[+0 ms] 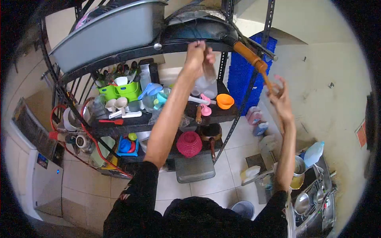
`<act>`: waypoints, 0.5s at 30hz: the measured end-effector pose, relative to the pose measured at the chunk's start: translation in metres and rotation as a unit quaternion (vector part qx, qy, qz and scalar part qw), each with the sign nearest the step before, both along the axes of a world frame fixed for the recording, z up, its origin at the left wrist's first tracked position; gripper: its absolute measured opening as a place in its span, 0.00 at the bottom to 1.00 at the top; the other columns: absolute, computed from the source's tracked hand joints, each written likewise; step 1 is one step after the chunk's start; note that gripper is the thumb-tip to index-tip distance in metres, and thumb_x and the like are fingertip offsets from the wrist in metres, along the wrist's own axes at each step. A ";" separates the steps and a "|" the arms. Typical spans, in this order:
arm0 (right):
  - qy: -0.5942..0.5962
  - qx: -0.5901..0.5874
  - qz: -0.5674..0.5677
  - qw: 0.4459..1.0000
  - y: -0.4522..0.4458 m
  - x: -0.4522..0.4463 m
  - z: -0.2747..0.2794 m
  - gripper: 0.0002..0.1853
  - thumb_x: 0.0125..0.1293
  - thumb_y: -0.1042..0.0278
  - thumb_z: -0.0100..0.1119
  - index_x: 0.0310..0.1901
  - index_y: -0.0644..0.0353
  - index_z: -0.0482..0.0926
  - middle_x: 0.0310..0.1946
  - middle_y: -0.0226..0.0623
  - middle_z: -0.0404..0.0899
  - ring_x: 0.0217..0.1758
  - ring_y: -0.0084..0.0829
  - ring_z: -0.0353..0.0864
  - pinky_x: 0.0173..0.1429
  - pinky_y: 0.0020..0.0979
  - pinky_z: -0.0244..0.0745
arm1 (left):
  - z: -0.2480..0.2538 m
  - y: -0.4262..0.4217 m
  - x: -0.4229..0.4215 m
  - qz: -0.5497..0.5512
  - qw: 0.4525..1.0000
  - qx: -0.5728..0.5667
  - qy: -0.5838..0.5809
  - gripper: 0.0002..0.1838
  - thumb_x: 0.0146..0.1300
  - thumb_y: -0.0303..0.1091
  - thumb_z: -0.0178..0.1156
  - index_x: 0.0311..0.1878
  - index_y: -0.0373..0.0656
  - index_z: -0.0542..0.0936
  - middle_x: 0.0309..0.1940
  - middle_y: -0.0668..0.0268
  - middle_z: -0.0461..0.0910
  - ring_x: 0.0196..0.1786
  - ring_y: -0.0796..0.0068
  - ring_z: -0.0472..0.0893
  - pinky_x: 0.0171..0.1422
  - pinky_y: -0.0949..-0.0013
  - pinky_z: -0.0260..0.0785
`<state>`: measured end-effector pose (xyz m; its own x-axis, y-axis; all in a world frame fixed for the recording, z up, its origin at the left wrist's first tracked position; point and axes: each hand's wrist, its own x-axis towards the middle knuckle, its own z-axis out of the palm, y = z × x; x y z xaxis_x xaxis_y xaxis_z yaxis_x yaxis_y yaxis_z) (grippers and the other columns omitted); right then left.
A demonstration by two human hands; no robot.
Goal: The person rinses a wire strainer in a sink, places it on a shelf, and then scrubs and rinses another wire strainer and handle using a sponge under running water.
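Note:
My left hand (195, 57) is raised to the front edge of the upper shelf, its fingers curled around a brownish, blurred object (208, 70) whose kind I cannot make out. Just behind it on that shelf rests a large dark wok (198, 29). A thick wooden handle (248, 54) sticks out from the wok's right side. My right hand (281, 99) is off to the right, thumb and fingers closed on a thin wooden stick (267, 80) that runs down from the end of that handle; some fingertips point upward. Whether stick and handle are joined, I cannot tell.
A grey tub (111, 37) stands on the upper shelf. Below are green baskets (129, 90), scoops, an orange bowl (225, 101) and a pink basket (189, 143). Metal shelf posts (234, 127) stand between my arms. A sink area with pans (302, 203) lies at right.

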<state>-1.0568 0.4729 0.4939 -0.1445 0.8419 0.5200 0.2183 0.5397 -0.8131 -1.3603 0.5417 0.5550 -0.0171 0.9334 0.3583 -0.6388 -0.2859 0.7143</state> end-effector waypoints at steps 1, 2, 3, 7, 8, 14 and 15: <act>0.027 -0.020 -0.021 0.999 -0.004 -0.001 0.022 0.34 0.55 0.82 0.56 0.63 0.48 0.58 0.45 0.35 0.71 0.38 0.22 0.72 0.36 0.22 0.67 | 0.021 -0.012 0.004 0.031 0.999 -0.001 0.020 0.08 0.69 0.33 0.46 0.46 0.39 0.68 0.29 0.62 0.72 0.21 0.75 0.68 0.22 0.71 0.62; 0.035 -0.014 -0.021 0.999 -0.003 -0.002 0.041 0.34 0.55 0.82 0.56 0.63 0.48 0.58 0.45 0.35 0.71 0.38 0.22 0.72 0.36 0.22 0.67 | 0.039 -0.017 0.007 0.059 0.997 0.003 0.042 0.08 0.69 0.33 0.47 0.45 0.38 0.69 0.31 0.60 0.74 0.22 0.74 0.69 0.23 0.70 0.63; 0.008 -0.028 -0.017 0.999 0.000 -0.001 0.061 0.33 0.55 0.80 0.56 0.62 0.49 0.59 0.44 0.34 0.72 0.38 0.21 0.72 0.36 0.21 0.66 | 0.051 -0.011 0.007 0.058 0.997 0.011 0.047 0.08 0.69 0.33 0.47 0.45 0.38 0.69 0.31 0.60 0.74 0.22 0.74 0.69 0.23 0.70 0.63; -0.100 0.000 0.017 0.995 0.014 0.017 0.135 0.29 0.59 0.71 0.57 0.61 0.51 0.59 0.42 0.35 0.76 0.36 0.21 0.73 0.36 0.21 0.68 | 0.101 0.037 0.007 0.111 0.916 0.086 0.377 0.18 0.71 0.43 0.41 0.36 0.39 0.73 0.31 0.62 0.75 0.35 0.69 0.75 0.37 0.62 0.67; -0.099 0.003 0.012 0.995 0.019 0.025 0.154 0.29 0.59 0.71 0.57 0.61 0.51 0.59 0.42 0.35 0.76 0.36 0.21 0.73 0.36 0.21 0.68 | 0.112 0.043 0.020 0.152 0.890 0.079 0.422 0.22 0.71 0.47 0.40 0.34 0.38 0.73 0.30 0.62 0.75 0.36 0.68 0.75 0.39 0.61 0.67; -0.304 -0.067 0.010 0.950 0.035 0.048 0.185 0.26 0.62 0.66 0.49 0.62 0.51 0.55 0.48 0.39 0.75 0.35 0.23 0.74 0.35 0.24 0.73 | 0.117 0.142 0.060 0.240 0.626 0.181 0.719 0.51 0.62 0.71 0.28 0.62 0.24 0.61 0.65 0.39 0.57 0.69 0.45 0.57 0.73 0.58 0.48; -0.319 -0.063 -0.014 0.945 0.034 0.045 0.174 0.26 0.63 0.66 0.50 0.62 0.50 0.55 0.49 0.38 0.72 0.36 0.24 0.74 0.34 0.25 0.73 | 0.104 0.173 0.063 0.295 0.611 0.144 0.721 0.54 0.59 0.74 0.23 0.62 0.23 0.60 0.64 0.38 0.57 0.69 0.43 0.56 0.73 0.58 0.47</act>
